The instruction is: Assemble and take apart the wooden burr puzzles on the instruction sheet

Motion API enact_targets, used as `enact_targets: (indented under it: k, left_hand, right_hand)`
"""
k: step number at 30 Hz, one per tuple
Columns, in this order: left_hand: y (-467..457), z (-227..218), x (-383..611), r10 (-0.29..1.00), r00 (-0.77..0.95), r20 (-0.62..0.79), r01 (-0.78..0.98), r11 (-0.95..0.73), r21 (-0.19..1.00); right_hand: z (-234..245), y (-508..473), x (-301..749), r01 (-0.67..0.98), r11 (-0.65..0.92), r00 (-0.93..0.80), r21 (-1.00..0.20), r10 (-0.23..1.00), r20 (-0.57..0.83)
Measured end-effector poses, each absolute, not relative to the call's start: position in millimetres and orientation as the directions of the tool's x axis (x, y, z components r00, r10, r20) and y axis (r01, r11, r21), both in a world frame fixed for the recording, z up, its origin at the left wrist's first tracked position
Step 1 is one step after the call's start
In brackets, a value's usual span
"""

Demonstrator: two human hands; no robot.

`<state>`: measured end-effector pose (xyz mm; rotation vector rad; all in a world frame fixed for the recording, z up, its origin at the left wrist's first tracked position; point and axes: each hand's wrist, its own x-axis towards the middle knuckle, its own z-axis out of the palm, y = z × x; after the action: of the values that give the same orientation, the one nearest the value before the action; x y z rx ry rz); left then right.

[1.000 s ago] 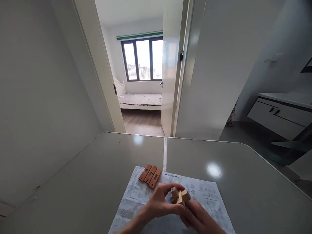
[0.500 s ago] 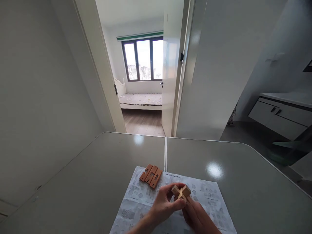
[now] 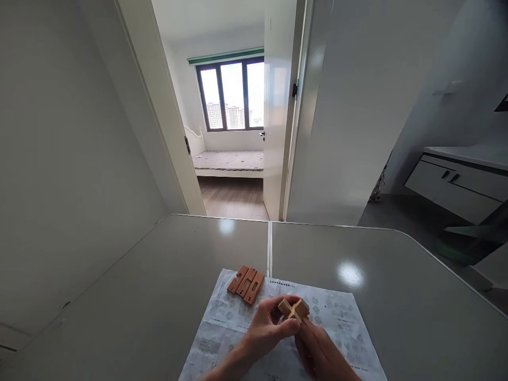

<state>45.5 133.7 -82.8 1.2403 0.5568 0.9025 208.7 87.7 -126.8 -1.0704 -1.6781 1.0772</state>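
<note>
Held piece: a pale wooden cross [image 3: 294, 309] of interlocked blocks, raised just above the sheet.
Left hand: the left hand [image 3: 269, 330] pinches the wooden cross from its left side, with thumb and fingers [image 3: 286, 328] closed on it.
Right hand: the right hand [image 3: 320, 353] grips the same piece from below and to the right.
Sheet: a printed instruction sheet [image 3: 345, 323] lies flat on the grey desk [image 3: 159, 296].
Loose parts: three notched slats [image 3: 246, 277] lie side by side, touching, at the sheet's far left corner.
Beyond: an open doorway [image 3: 234, 201] shows a bed [image 3: 228, 161] under a window [image 3: 232, 95].
</note>
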Motion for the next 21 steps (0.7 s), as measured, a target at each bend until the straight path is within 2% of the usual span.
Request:
enact_targets:
  k: [6, 9, 14, 21]
  left_hand:
    - [133.0, -82.8, 45.5, 0.825, 0.553, 0.118, -0.297, 0.063, 0.953]
    - [133.4, -81.7, 44.3, 0.833, 0.541, 0.116, -0.256, 0.032, 0.966]
    - [134.3, -75.9, 41.7, 0.821, 0.551, 0.149, -0.194, -0.048, 0.980]
    - [136.3, -57.6, 35.2, 0.757, 0.611, 0.231, -0.089, -0.224, 0.971]
  right_hand:
    - [-110.8, 81.5, 204.8, 0.118, 0.050, -0.294, -0.992, 0.956, 0.013]
    - [-107.3, 80.4, 204.1, 0.063, 0.004, -0.299, -0.998, 0.954, -0.015]
    - [-111.1, 83.9, 208.6, 0.053, 0.073, -0.227, -0.996, 0.972, 0.059]
    - [-106.8, 89.7, 217.7, 0.095, 0.192, -0.341, -0.977, 0.928, 0.149]
